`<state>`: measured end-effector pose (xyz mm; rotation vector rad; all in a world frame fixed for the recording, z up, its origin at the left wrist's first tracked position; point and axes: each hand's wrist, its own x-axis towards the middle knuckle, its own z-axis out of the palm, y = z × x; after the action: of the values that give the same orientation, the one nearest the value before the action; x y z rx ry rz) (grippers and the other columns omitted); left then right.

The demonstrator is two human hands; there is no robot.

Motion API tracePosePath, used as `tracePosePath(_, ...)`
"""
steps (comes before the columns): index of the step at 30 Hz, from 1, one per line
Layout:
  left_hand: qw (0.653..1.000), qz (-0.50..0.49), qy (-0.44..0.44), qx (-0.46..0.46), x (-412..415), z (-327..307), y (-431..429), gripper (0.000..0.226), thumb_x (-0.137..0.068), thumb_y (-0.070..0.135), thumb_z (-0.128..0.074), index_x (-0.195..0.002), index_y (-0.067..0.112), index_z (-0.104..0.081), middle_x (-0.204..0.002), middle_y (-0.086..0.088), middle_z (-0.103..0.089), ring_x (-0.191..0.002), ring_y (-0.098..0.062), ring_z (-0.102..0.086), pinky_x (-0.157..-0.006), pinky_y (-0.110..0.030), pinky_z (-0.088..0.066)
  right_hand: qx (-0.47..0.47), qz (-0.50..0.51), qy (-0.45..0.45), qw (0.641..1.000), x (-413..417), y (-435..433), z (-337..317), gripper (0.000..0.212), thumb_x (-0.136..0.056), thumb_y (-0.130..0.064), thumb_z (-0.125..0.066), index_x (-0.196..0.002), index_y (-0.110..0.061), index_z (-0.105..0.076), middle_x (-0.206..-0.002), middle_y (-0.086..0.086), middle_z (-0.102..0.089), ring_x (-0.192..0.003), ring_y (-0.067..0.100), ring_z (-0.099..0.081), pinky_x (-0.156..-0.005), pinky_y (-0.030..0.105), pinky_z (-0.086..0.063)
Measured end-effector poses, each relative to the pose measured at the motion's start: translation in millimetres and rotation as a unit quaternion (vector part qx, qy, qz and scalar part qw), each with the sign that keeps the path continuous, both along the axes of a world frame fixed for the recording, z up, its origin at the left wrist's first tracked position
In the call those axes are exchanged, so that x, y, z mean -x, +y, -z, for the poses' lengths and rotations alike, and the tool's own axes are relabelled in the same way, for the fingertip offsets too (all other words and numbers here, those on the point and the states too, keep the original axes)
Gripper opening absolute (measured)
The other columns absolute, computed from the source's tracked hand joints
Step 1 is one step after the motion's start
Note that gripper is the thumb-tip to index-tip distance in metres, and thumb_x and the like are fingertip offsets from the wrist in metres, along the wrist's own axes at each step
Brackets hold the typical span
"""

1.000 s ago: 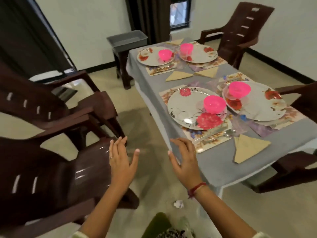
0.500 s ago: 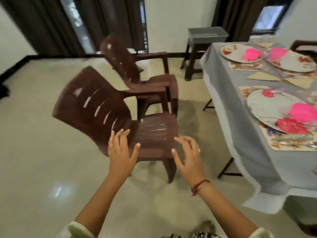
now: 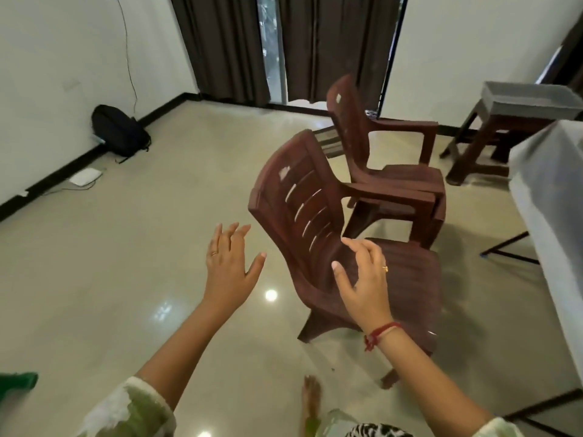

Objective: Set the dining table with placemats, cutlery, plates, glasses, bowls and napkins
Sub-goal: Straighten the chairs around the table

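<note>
— Where's our surface (image 3: 552,200)?
— Only its draped corner, far right, past the near brown chair (image 3: 303,200).
— Our left grip (image 3: 228,266), right grip (image 3: 362,280)?
— Both spread, holding nothing; backpack (image 3: 118,129) by the wall.

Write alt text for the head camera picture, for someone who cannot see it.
A person's left hand and right hand are held out, open and empty, before a brown plastic chair on a shiny floor. A second chair stands behind it; a cloth-covered table edges in at right.
</note>
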<state>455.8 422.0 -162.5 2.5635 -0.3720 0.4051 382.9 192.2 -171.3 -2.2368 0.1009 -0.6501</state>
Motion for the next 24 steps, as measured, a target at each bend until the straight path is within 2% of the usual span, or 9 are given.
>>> tracePosePath(3, 1.000, 0.017, -0.019, -0.018, -80.6, -9.9, 6.2, 0.063, -0.089, 0.053, -0.036, -0.136, 0.011, -0.044, -0.143, -0.014, -0.041, -0.143, -0.037, -0.018, -0.111, -0.057, -0.022, -0.018, 0.033, -0.016, 0.999, -58.8, 5.2, 5.7, 0.044, -0.088, -0.040, -0.049, -0.126, -0.019, -0.055, -0.121, 0.000, -0.046, -0.111, 0.009, -0.043, -0.093, 0.004, -0.027)
tracePosePath(8, 0.996, 0.084, -0.019, -0.037, -212.8, -32.6, -8.5, 0.051, -0.094, 0.040, -0.047, -0.138, 0.015, -0.042, -0.146, -0.010, -0.037, -0.145, -0.033, -0.015, -0.114, -0.054, -0.020, -0.054, 0.099, -0.020, 0.993, -154.1, 14.5, -1.3, 0.043, -0.089, -0.037, -0.052, -0.128, -0.019, -0.053, -0.125, 0.002, -0.046, -0.110, 0.000, -0.038, -0.092, 0.024, -0.036)
tracePosePath(11, 0.989, 0.126, -0.025, -0.073, -280.2, -40.2, -21.7, 0.044, -0.093, 0.009, -0.048, -0.137, 0.015, -0.044, -0.146, -0.012, -0.038, -0.144, -0.034, -0.017, -0.114, -0.055, -0.019, -0.058, 0.122, -0.013, 0.991, -197.4, 18.6, -10.9, 0.043, -0.089, -0.036, -0.054, -0.130, -0.021, -0.051, -0.127, 0.001, -0.044, -0.116, 0.009, -0.043, -0.095, 0.024, -0.037)
tracePosePath(12, 0.986, 0.133, -0.027, -0.094, -294.8, -40.2, -25.1, 0.051, -0.089, -0.002, -0.044, -0.137, 0.015, -0.044, -0.146, -0.013, -0.038, -0.145, -0.034, -0.016, -0.115, -0.055, -0.018, -0.056, 0.127, -0.007, 0.990, -206.1, 20.5, -12.7, 0.044, -0.090, -0.038, -0.053, -0.130, -0.022, -0.051, -0.127, 0.000, -0.044, -0.116, 0.011, -0.044, -0.095, 0.020, -0.036)
tracePosePath(14, 0.976, 0.160, -0.029, -0.143, -326.4, -37.5, -30.0, 0.064, -0.081, -0.012, -0.040, -0.138, 0.017, -0.041, -0.149, -0.011, -0.034, -0.146, -0.033, -0.012, -0.116, -0.054, -0.013, -0.059, 0.148, 0.001, 0.987, -226.4, 27.3, -14.2, 0.045, -0.089, -0.043, -0.051, -0.130, -0.024, -0.050, -0.128, -0.003, -0.042, -0.116, 0.011, -0.044, -0.094, 0.016, -0.034)
tracePosePath(18, 0.927, 0.292, -0.050, -0.230, -398.1, -26.4, -37.7, 0.064, -0.085, -0.001, -0.052, -0.142, 0.022, -0.035, -0.152, -0.008, -0.028, -0.147, -0.031, -0.007, -0.117, -0.051, -0.005, -0.054, 0.192, 0.025, 0.980, -280.8, 45.1, -19.4, 0.050, -0.088, -0.048, -0.051, -0.132, -0.025, -0.048, -0.129, -0.005, -0.039, -0.117, 0.011, -0.040, -0.096, 0.027, -0.037)
tracePosePath(22, 0.835, 0.453, -0.064, -0.306, -468.3, -11.4, -52.6, 0.081, -0.081, 0.026, -0.071, -0.147, 0.028, -0.026, -0.157, -0.008, -0.021, -0.148, -0.030, -0.005, -0.116, -0.048, -0.002, -0.041, 0.271, 0.079, 0.958, -345.7, 66.3, -20.5, 0.053, -0.091, -0.046, -0.055, -0.137, -0.024, -0.043, -0.137, 0.000, -0.036, -0.124, 0.018, -0.037, -0.100, 0.033, -0.036)
tracePosePath(24, 0.798, 0.511, -0.092, -0.306, -498.8, -7.5, -59.5, 0.090, -0.076, 0.036, -0.075, -0.149, 0.029, -0.023, -0.157, -0.009, -0.020, -0.147, -0.031, -0.006, -0.116, -0.048, -0.003, -0.059, 0.309, 0.115, 0.942, -369.3, 82.9, -22.1, 0.057, -0.090, -0.051, -0.052, -0.140, -0.025, -0.039, -0.143, 0.002, -0.031, -0.130, 0.020, -0.032, -0.104, 0.035, -0.033)
